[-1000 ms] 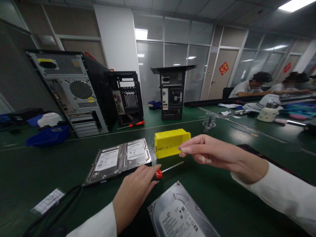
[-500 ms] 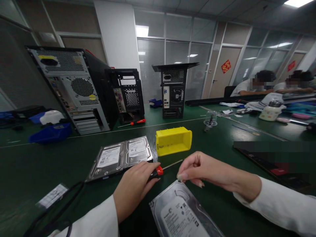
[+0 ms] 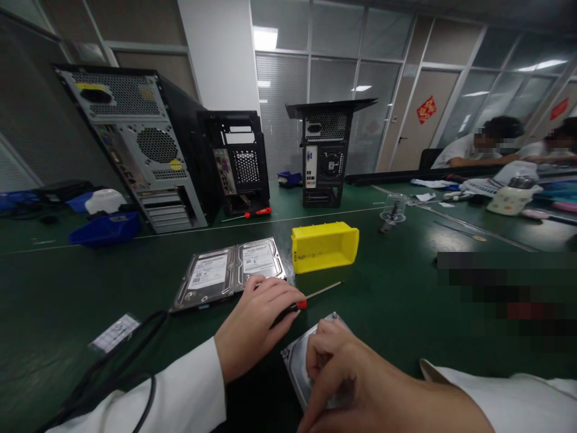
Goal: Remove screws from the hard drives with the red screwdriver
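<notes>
- The left grip [image 3: 261, 325] is closed around a screwdriver [image 3: 302, 305], its red-and-black handle partly hidden by the fingers and the thin shaft pointing away to the right.
- The right grip [image 3: 354, 373] is bent down over a hard drive [image 3: 295, 358], covering most of it; from here I cannot tell whether the fingers pinch anything.
- That drive lies flat on the green worktop [image 3: 396, 294] directly under the right grip, to the right of the left grip and nearer the person, two of its corners peeping out.
- A yellow bin [image 3: 323, 231] stands beyond both grips, just past the screwdriver's shaft, its open side turned towards the person.
- Two more hard drives [image 3: 211, 270] lie side by side beyond the left grip and to its left, labels up; the fingers overlap the nearer edge from this angle, and I can't say if they touch.
- Well left of the left grip are a small labelled packet [image 3: 116, 332] and, between them, a black cable [image 3: 151, 325].
- Farther beyond the left grip, a red-handled screwdriver [image 3: 258, 213] lies before a black computer case [image 3: 247, 165], next to a large tower [image 3: 148, 165].
- Off beyond the right grip, to the right, someone in white [image 3: 464, 147] sits leaning forward.
</notes>
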Demonstrator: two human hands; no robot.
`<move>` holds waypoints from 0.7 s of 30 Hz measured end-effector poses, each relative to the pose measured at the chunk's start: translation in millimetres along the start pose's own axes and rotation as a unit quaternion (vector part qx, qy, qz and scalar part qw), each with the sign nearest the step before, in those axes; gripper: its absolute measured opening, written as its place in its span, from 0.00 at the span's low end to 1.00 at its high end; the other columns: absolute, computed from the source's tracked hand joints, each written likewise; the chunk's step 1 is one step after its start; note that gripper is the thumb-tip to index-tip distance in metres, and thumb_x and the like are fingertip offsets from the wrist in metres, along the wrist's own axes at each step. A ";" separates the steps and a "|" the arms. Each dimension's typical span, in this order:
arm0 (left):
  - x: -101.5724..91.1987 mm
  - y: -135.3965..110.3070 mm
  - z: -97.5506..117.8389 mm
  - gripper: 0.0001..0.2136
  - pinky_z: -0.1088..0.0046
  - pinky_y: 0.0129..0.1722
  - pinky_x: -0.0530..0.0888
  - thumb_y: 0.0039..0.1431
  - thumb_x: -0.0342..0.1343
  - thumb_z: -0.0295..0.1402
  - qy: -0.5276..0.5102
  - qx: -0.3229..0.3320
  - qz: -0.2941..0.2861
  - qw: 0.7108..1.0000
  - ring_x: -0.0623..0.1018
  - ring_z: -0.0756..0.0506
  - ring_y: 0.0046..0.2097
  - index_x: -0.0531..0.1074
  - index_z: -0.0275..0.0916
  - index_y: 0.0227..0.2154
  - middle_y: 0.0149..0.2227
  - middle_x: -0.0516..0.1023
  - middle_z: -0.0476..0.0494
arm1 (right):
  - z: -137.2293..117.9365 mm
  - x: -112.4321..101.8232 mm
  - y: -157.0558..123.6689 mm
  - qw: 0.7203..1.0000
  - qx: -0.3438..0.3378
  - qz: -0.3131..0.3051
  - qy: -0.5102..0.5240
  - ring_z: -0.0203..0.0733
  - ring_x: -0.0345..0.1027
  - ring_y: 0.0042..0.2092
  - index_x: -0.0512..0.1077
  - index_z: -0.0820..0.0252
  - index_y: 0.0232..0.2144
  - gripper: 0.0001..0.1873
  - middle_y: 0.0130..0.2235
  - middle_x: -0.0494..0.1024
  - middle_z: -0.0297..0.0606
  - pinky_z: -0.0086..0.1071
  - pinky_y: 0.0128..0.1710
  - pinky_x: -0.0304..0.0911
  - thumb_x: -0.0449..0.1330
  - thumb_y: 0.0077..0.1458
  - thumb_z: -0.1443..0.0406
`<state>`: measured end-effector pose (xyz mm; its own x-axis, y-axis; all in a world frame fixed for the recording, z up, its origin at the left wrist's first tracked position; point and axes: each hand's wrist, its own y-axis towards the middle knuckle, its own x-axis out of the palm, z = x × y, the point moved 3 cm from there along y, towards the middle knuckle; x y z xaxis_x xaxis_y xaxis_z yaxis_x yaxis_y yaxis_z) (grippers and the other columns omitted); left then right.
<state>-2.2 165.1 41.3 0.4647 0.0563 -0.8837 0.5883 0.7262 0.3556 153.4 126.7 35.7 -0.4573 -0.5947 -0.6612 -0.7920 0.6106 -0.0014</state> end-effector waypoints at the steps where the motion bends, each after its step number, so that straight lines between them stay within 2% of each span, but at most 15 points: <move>1: 0.7 -0.5 0.3 0.10 0.62 0.51 0.56 0.61 0.52 0.28 -0.002 0.003 -0.001 1.000 0.71 0.46 0.49 0.69 0.46 0.45 0.47 0.75 0.54 | 1.3 1.3 -0.1 1.000 -0.004 0.002 -0.007 0.34 0.61 0.41 0.79 0.50 0.32 0.07 0.36 0.68 0.31 0.34 0.46 0.53 0.66 0.47 0.59; 12: 2.2 -8.5 0.0 0.12 0.62 0.50 0.51 0.61 0.51 0.28 0.013 0.029 0.043 0.999 0.67 0.44 0.53 0.68 0.47 0.47 0.50 0.74 0.54 | 8.6 9.3 -3.0 0.998 -0.020 0.054 -0.004 0.33 0.63 0.39 0.79 0.52 0.29 0.06 0.32 0.71 0.30 0.32 0.42 0.54 0.67 0.46 0.58; 16: 3.9 -8.6 2.4 0.12 0.62 0.49 0.51 0.62 0.51 0.28 0.010 0.033 0.038 0.999 0.67 0.44 0.53 0.68 0.47 0.46 0.50 0.74 0.53 | 7.3 10.3 -4.8 0.997 -0.032 0.073 -0.006 0.34 0.64 0.39 0.79 0.56 0.27 0.05 0.33 0.72 0.32 0.33 0.42 0.55 0.68 0.45 0.62; 21: 5.8 -8.9 2.4 0.12 0.62 0.49 0.51 0.61 0.51 0.27 0.014 0.034 0.039 0.999 0.68 0.44 0.52 0.68 0.46 0.46 0.50 0.74 0.53 | 0.9 8.8 -14.7 0.991 -0.058 0.116 -0.018 0.36 0.64 0.38 0.78 0.59 0.30 0.05 0.32 0.72 0.36 0.35 0.41 0.56 0.63 0.51 0.64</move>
<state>-3.1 157.3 33.8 0.4936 0.1306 -0.8599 0.5946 0.6709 0.4432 161.4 112.9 29.3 -0.6200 -0.4241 -0.6601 -0.7085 0.6641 0.2388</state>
